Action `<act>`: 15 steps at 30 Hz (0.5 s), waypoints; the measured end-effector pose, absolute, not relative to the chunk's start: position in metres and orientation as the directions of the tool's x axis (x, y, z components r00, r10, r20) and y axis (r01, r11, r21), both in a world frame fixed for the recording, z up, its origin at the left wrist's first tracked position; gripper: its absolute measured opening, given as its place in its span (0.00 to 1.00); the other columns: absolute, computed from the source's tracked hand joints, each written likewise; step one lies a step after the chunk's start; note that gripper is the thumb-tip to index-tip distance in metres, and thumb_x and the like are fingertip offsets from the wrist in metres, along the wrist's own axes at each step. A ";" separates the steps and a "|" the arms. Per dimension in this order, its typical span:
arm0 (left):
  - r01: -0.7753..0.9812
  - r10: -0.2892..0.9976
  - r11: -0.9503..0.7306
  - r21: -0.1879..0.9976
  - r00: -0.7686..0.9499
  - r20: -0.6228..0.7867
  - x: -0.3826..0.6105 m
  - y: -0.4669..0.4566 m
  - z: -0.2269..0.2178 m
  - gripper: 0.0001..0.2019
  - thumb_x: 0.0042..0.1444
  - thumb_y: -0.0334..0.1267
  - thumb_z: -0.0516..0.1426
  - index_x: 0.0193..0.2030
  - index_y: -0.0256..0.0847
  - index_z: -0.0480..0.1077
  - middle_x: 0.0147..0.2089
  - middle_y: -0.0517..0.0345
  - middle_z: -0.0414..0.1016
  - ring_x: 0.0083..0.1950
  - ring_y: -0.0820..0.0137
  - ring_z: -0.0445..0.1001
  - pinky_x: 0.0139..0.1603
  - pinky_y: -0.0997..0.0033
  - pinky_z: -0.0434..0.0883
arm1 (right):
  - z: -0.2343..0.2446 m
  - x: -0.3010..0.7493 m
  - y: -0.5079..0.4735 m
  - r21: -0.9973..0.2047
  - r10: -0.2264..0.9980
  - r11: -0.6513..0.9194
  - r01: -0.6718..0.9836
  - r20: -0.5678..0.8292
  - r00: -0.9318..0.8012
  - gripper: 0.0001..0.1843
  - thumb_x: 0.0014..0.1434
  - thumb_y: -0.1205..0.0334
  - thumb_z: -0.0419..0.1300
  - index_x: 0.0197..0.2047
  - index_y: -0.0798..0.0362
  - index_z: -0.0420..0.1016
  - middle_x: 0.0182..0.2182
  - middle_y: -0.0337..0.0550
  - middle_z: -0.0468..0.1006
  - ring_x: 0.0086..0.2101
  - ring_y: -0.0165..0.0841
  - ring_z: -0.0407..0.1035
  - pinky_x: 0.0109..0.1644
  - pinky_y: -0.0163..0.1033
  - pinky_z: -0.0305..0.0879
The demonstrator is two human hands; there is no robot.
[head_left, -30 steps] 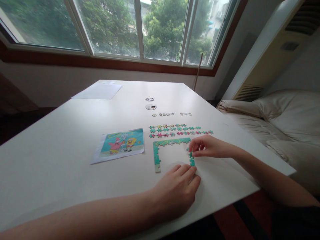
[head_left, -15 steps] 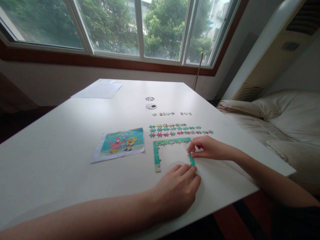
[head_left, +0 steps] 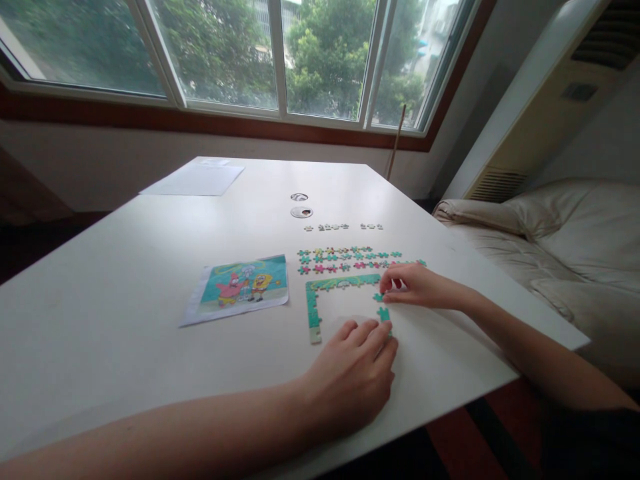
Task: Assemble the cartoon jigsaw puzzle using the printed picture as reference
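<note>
A partial jigsaw border [head_left: 313, 307] of green and teal pieces lies on the white table. Its top and left sides are joined; the right side runs down under my hands. My right hand [head_left: 417, 285] is closed at the upper right side, thumb and index finger curved together on a puzzle piece [head_left: 379, 297]. Below it sits another teal puzzle piece [head_left: 383, 313]. My left hand [head_left: 357, 367] rests palm down at the lower right end, its bent fingertips on a border piece they mostly hide. Loose puzzle pieces [head_left: 333, 258] stand in rows behind the border.
Left of the border lies a printed cartoon picture [head_left: 245, 287]. Farther back are a row of pale puzzle pieces [head_left: 335, 227], two round table fittings [head_left: 301, 213] and white paper sheets [head_left: 195, 180]. A cream sofa [head_left: 575, 267] stands to the right of the table.
My right hand has moved slightly up along the border's right side, uncovering teal pieces below it. My left hand has shifted a little up and left.
</note>
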State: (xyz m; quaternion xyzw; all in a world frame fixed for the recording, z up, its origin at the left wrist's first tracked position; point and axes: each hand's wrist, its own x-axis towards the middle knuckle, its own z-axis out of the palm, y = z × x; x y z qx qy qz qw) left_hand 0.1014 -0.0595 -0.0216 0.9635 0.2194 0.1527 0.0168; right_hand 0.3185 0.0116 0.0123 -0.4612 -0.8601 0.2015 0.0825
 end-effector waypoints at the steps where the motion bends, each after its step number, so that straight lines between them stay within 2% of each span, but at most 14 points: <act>1: 0.433 0.445 -0.895 0.108 0.852 0.275 0.101 -0.060 -0.021 0.17 0.60 0.38 0.48 0.53 0.35 0.62 0.59 0.48 0.62 0.56 0.59 0.61 0.54 0.57 0.60 | 0.013 0.318 0.011 -0.435 0.823 0.487 0.757 -0.062 -0.565 0.11 0.54 0.55 0.57 0.33 0.55 0.73 0.29 0.42 0.74 0.28 0.28 0.63 0.32 0.32 0.58; 8: 0.449 0.476 -0.879 0.160 0.851 0.222 0.101 -0.060 -0.018 0.19 0.60 0.41 0.46 0.56 0.36 0.60 0.59 0.49 0.62 0.56 0.58 0.60 0.55 0.54 0.59 | 0.020 0.321 0.010 -0.522 0.790 0.458 0.719 -0.132 -0.599 0.11 0.53 0.55 0.58 0.32 0.55 0.69 0.28 0.39 0.71 0.27 0.27 0.62 0.30 0.32 0.58; 12: 0.452 0.481 -0.875 0.171 0.851 0.213 0.101 -0.060 -0.018 0.19 0.60 0.41 0.46 0.56 0.36 0.60 0.59 0.49 0.62 0.56 0.57 0.60 0.54 0.54 0.59 | 0.022 0.323 0.009 -0.557 0.757 0.491 0.670 -0.107 -0.644 0.10 0.55 0.57 0.56 0.30 0.55 0.67 0.27 0.39 0.71 0.28 0.27 0.62 0.33 0.32 0.59; 15: 0.453 0.485 -0.871 0.189 0.852 0.195 0.100 -0.060 -0.017 0.19 0.60 0.40 0.46 0.55 0.36 0.60 0.59 0.48 0.62 0.56 0.57 0.60 0.55 0.54 0.59 | 0.020 0.323 0.010 -0.618 0.752 0.482 0.621 -0.071 -0.655 0.10 0.57 0.56 0.55 0.34 0.56 0.67 0.29 0.41 0.72 0.30 0.27 0.64 0.35 0.32 0.61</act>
